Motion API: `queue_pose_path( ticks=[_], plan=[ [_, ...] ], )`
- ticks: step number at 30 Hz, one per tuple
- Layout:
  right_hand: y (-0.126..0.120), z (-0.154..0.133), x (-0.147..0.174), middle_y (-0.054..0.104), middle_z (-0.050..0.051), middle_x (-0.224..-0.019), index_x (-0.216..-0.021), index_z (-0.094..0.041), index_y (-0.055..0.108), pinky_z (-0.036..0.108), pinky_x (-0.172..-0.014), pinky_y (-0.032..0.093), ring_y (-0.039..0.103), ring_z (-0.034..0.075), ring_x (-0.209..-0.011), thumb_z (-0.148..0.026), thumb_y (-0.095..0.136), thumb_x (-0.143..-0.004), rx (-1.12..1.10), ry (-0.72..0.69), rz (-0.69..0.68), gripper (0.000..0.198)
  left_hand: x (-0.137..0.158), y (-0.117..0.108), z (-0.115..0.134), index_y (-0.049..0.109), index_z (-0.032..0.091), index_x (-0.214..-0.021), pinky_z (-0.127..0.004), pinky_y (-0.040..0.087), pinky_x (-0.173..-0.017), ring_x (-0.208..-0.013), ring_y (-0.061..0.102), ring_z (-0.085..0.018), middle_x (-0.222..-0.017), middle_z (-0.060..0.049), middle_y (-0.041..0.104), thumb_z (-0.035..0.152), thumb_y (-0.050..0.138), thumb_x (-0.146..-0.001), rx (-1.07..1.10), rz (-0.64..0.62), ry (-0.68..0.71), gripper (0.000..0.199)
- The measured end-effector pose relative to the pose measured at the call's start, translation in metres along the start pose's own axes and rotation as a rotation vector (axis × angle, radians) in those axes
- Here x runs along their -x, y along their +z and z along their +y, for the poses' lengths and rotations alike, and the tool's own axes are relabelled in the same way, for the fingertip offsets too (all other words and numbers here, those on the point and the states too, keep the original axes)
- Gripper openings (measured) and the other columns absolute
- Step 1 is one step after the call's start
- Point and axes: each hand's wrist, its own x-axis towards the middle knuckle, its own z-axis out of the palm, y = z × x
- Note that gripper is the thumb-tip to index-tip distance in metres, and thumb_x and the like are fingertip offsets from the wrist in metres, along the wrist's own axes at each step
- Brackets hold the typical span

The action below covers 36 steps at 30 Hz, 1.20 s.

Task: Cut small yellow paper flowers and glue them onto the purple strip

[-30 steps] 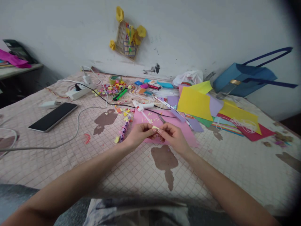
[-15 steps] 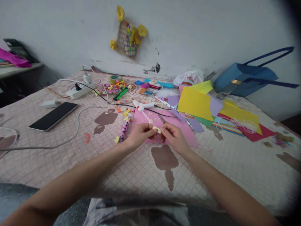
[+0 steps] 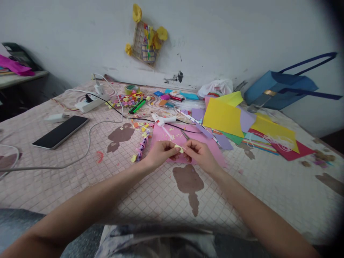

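A small pale yellow paper piece [image 3: 179, 148] is pinched between thumb and fingers of my left hand [image 3: 162, 153]. My right hand [image 3: 198, 152] is closed at the piece's right edge, its fingertips pressed together against it. Both hands are above a pink sheet [image 3: 212, 150] strewn with little yellow scraps. A white glue gun [image 3: 164, 120] rests on the sheet's far edge, just beyond the fingers. Left of my left hand lies a purple-and-pink decorated strip [image 3: 142, 148] with small paper flowers along it.
A phone [image 3: 61, 132], a power strip [image 3: 91, 103] and looping cables occupy the left. A green cutter [image 3: 137, 106] lies near a heap of paper flowers [image 3: 130, 99]. Yellow sheets [image 3: 222, 117] and other coloured papers spread to the right, before a blue bag [image 3: 279, 89].
My right fingertips have shifted slightly to the right along the paper, so more of it shows. My left hand keeps its pinch.
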Motion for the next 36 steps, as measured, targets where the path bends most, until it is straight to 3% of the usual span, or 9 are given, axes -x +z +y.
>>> queue_pose_path(
  ticks=[5,14,21,29,34,36],
  plan=[
    [-0.0042,-0.0003,-0.0010,0.047,-0.005,-0.055,-0.068,-0.018,0.050,0.021,-0.042,0.035,0.044,0.008,-0.045,-0.035,0.056,-0.080,0.064,0.031,-0.044,0.021,0.0004,0.0001,0.0009,0.058,0.010,-0.066,-0.020,0.041,-0.048,-0.049,0.053,-0.008,-0.054,-0.001,0.058,0.036,0.067,-0.070,-0.076,0.001,0.033,0.028],
    [0.0008,0.0014,0.0005,0.051,-0.004,-0.058,-0.070,-0.018,0.051,0.021,-0.044,0.036,0.044,0.008,-0.046,-0.041,0.053,-0.082,-0.051,0.034,-0.011,0.025,-0.0003,-0.0026,0.0013,0.061,0.011,-0.069,-0.022,0.044,-0.053,-0.052,0.055,-0.009,-0.057,-0.002,0.061,0.033,0.072,-0.065,0.005,-0.072,-0.076,0.026],
    [-0.0033,-0.0016,0.0000,0.051,-0.002,-0.058,-0.072,-0.017,0.051,0.021,-0.046,0.038,0.047,0.009,-0.049,-0.045,0.049,-0.084,-0.083,0.073,-0.117,0.030,0.0017,-0.0036,0.0064,0.061,0.010,-0.070,-0.021,0.042,-0.051,-0.050,0.053,-0.008,-0.058,-0.001,0.059,0.028,0.069,-0.068,-0.033,-0.160,-0.095,0.020],
    [-0.0008,0.0015,-0.0003,0.049,-0.004,-0.059,-0.072,-0.018,0.049,0.021,-0.046,0.037,0.046,0.008,-0.048,-0.040,0.054,-0.082,-0.041,0.037,-0.095,0.025,-0.0011,-0.0044,0.0020,0.058,0.011,-0.070,-0.021,0.045,-0.054,-0.053,0.055,-0.008,-0.060,-0.001,0.060,0.035,0.069,-0.068,-0.002,-0.098,-0.112,0.027],
    [0.0004,0.0000,-0.0012,0.051,-0.002,-0.058,-0.070,-0.017,0.050,0.022,-0.046,0.039,0.049,0.009,-0.048,-0.046,0.040,-0.088,-0.086,0.061,-0.125,0.036,-0.0006,-0.0050,0.0053,0.058,0.010,-0.067,-0.020,0.043,-0.052,-0.050,0.054,-0.007,-0.056,0.000,0.059,0.033,0.067,-0.070,-0.063,-0.143,-0.113,0.025],
    [0.0003,-0.0028,-0.0010,0.051,-0.002,-0.060,-0.070,-0.017,0.050,0.021,-0.046,0.038,0.049,0.009,-0.051,-0.046,0.045,-0.086,-0.051,0.040,-0.139,0.033,-0.0001,-0.0045,0.0066,0.058,0.009,-0.066,-0.020,0.043,-0.052,-0.050,0.054,-0.007,-0.055,0.000,0.059,0.030,0.067,-0.069,-0.088,-0.168,-0.124,0.023]
  ],
)
